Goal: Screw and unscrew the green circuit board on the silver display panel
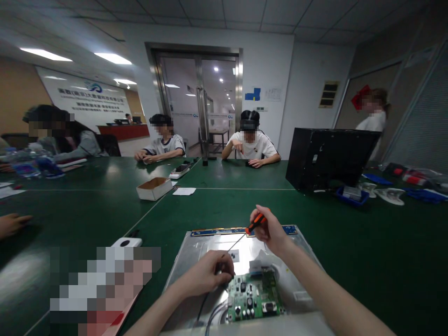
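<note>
One screwdriver (251,227) is held by the right hand (270,229) above a metal panel (194,249), with the left hand (212,273) beside a green circuit board (255,296).
The board is set in the panel's near half, well short of its far edge. The right fingers are closed around the handle; the left are curled near the board's far-left corner, and whether anything is pinched cannot be told. For good control, the slanted shaft should be steered clear of the board and left knuckles.

Can't see where the screwdriver (257,222) ends by the left hand (213,272); the panel (196,252) gets cut off below, a co-worker's hand (14,225) leftward!
</note>
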`<act>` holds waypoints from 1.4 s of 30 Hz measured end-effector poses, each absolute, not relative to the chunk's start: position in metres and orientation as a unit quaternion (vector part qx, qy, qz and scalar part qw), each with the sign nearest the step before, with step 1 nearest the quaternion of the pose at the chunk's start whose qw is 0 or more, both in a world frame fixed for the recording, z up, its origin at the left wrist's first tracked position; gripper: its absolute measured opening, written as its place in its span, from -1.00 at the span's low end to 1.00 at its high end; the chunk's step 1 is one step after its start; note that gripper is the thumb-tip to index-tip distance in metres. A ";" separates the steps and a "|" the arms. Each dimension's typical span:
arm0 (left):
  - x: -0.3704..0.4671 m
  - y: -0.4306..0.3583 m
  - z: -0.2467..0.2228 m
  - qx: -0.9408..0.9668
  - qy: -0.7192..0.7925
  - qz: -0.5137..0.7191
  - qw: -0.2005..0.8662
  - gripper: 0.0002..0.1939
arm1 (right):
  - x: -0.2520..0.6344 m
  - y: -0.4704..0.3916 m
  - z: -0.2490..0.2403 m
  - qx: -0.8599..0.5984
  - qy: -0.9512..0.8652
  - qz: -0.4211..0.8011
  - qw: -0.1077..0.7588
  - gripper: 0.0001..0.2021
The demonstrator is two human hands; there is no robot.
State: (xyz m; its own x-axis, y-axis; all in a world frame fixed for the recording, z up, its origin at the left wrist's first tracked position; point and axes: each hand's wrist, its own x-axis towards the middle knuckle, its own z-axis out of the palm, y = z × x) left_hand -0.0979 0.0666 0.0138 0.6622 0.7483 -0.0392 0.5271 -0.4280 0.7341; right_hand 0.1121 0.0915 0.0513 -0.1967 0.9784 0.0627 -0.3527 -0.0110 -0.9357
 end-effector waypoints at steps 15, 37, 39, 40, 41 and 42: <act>-0.101 0.068 0.010 0.817 0.402 0.144 0.386 -0.90 | 0.098 0.060 0.096 -0.290 -0.637 0.529 0.480 -0.75; -0.103 0.074 0.012 0.813 0.381 0.127 0.422 -0.89 | 0.100 0.052 0.094 -0.340 -0.840 0.221 0.360 -0.71; -0.103 0.074 0.013 0.809 0.383 0.126 0.427 -0.89 | 0.099 0.053 0.091 -0.338 -0.843 0.224 0.353 -0.70; -0.103 0.074 0.013 0.808 0.383 0.126 0.430 -0.90 | 0.098 0.054 0.090 -0.339 -0.845 0.224 0.348 -0.70; -0.103 0.073 0.013 0.806 0.382 0.126 0.434 -0.90 | 0.097 0.054 0.089 -0.343 -0.847 0.223 0.340 -0.69; -0.103 0.073 0.014 0.805 0.381 0.127 0.437 -0.90 | 0.096 0.054 0.087 -0.348 -0.849 0.223 0.330 -0.68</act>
